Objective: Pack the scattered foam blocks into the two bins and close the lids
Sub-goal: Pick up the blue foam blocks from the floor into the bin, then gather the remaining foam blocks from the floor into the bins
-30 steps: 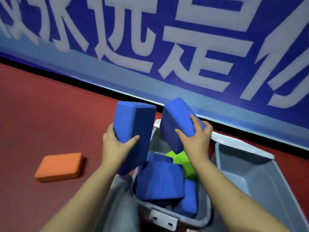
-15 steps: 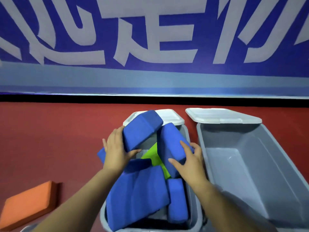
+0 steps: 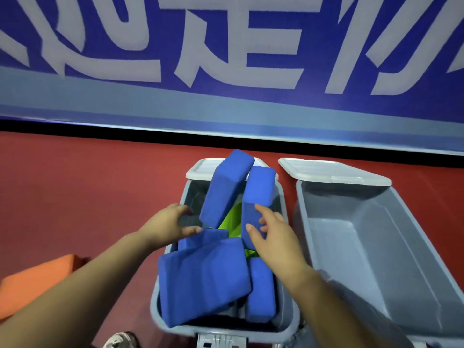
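Left bin: grey, white lid at far end. Contents: blue foam blocks, one bright green block between them. Right bin: grey all over, white lid. Orange block near left, on red floor. Far wall banner: deep blue, large pale-white characters, light blue band and black strip along its base

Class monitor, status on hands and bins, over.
Left hand open, right hand open on blue block. Left bin overfull; right bin empty. Orange block outside.
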`<state>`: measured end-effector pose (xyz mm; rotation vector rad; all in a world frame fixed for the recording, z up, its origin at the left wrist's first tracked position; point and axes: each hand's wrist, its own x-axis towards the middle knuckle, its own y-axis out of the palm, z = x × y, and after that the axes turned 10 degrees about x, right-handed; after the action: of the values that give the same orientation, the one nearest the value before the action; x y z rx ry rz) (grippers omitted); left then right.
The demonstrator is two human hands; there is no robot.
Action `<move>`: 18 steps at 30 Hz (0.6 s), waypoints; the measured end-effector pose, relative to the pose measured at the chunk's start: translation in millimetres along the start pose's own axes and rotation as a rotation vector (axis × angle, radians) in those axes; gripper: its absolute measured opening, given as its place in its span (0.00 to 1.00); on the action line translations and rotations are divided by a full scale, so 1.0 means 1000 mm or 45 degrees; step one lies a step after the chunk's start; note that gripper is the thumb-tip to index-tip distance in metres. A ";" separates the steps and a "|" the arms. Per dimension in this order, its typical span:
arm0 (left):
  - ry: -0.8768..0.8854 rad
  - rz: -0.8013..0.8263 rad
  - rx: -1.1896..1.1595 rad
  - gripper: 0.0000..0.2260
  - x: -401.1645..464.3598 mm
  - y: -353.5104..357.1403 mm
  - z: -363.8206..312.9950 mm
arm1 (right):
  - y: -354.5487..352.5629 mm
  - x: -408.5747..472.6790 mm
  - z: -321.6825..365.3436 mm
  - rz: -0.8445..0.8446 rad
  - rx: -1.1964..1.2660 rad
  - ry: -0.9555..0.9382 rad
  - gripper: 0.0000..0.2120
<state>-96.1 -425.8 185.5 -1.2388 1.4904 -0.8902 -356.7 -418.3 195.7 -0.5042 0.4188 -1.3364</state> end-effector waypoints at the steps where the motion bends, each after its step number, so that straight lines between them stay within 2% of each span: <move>1: -0.050 -0.012 -0.026 0.26 -0.006 -0.006 0.009 | 0.011 -0.003 0.011 0.064 0.025 -0.041 0.23; 6: -0.178 -0.021 -0.128 0.23 -0.048 -0.023 0.074 | 0.087 -0.004 0.068 0.406 0.059 -0.182 0.24; 9: -0.350 0.018 -0.202 0.22 -0.073 -0.016 0.132 | 0.141 0.002 0.101 0.544 0.079 -0.217 0.25; 14: -0.778 0.064 -0.305 0.27 -0.108 0.034 0.238 | 0.252 0.017 0.130 0.766 0.090 -0.261 0.26; 18: -1.049 0.261 -0.294 0.34 -0.120 0.097 0.312 | 0.345 0.037 0.119 0.891 0.052 -0.185 0.26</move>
<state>180.5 -274.4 37.7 -1.3551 1.0225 -0.0257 -4.5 -388.3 96.6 -0.3665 0.3967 -0.6280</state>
